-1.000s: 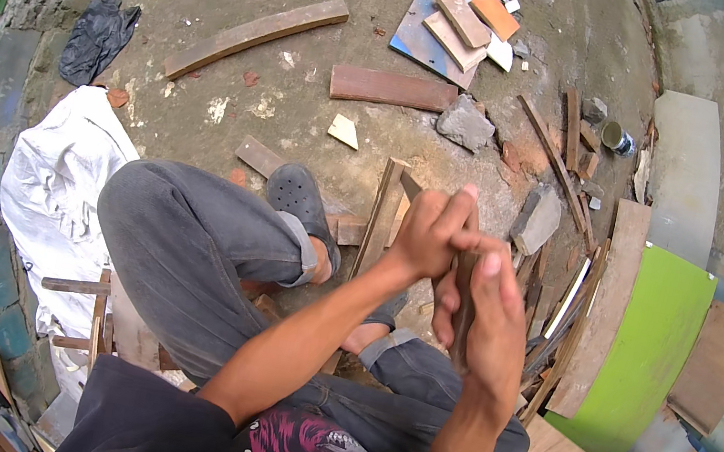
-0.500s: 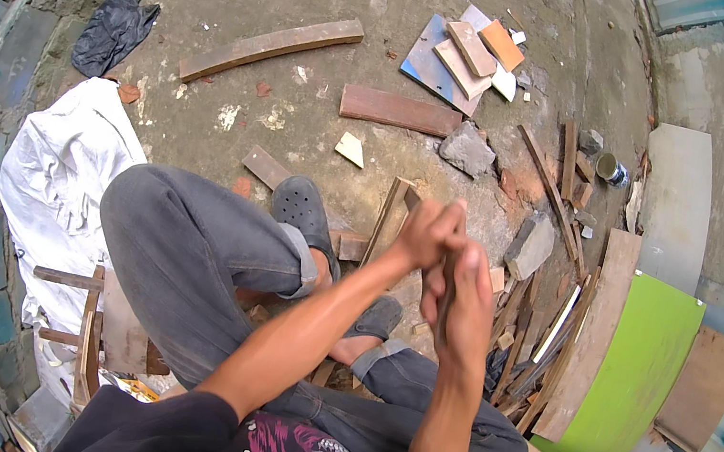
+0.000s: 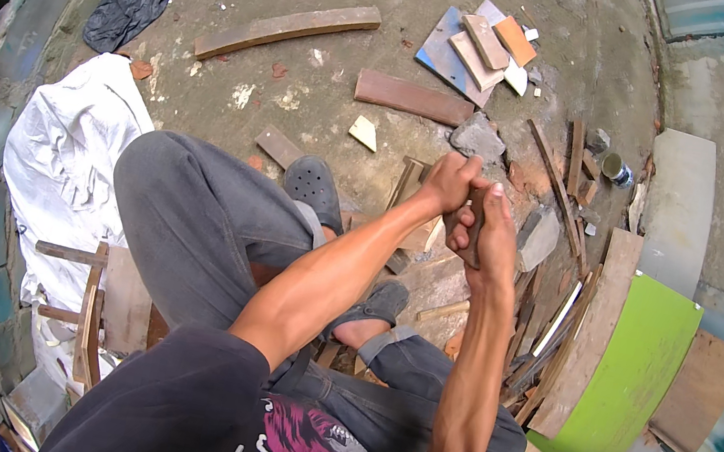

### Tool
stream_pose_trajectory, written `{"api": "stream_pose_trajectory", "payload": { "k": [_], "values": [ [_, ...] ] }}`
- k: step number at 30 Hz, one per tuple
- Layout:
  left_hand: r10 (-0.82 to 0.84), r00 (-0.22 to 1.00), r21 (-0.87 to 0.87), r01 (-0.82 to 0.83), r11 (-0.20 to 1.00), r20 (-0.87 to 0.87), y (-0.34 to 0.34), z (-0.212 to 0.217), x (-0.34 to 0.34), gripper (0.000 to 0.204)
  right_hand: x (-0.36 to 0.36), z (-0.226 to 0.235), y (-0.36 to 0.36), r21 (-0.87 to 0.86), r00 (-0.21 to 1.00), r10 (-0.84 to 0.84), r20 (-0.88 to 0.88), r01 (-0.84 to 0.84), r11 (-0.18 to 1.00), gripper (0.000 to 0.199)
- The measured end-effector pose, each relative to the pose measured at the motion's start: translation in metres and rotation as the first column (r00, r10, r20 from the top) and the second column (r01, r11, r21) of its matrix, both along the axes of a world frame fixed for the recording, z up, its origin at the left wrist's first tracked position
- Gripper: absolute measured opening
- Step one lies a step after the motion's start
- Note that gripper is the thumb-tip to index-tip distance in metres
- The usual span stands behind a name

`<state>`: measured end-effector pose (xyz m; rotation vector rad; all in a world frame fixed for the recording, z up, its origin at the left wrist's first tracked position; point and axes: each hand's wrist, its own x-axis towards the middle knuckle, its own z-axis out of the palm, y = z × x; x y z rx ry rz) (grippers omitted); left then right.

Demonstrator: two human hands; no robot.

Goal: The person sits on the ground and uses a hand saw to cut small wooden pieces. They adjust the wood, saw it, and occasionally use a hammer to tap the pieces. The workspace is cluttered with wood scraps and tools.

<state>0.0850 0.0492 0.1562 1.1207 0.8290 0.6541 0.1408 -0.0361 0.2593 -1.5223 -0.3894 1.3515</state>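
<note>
Both hands meet over the concrete ground [image 3: 327,94], in front of the knees. The left hand [image 3: 449,183] is clenched around the top of a small dark wooden piece [image 3: 474,228]; the right hand [image 3: 493,240] grasps it from the side, fingers flat along it. Compared with a second ago, the hands have drifted slightly away from the body and turned, the piece now more upright, so the working of it in the grip looks ongoing. A gray sandal [image 3: 315,191] and a wooden stick [image 3: 408,186] lie just beneath, a green board [image 3: 637,371] toward the ground's right edge.
</note>
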Motion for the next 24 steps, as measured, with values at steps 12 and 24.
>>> {"api": "stream_pose_trajectory", "payload": {
  "k": [12,24],
  "values": [
    [0.000,1.000,-0.019,0.000,1.000,0.018,-0.018,-0.002,-0.010,0.059,-0.019,0.009,-0.015,0.007,1.000,0.003,0.005,-0.003,1.000,0.039],
    [-0.222,0.975,0.089,0.221,0.971,0.001,0.009,-0.049,-0.011,0.067,-0.018,-0.033,-0.010,-0.035,0.996,0.001,0.088,0.002,0.999,0.044]
  ]
}}
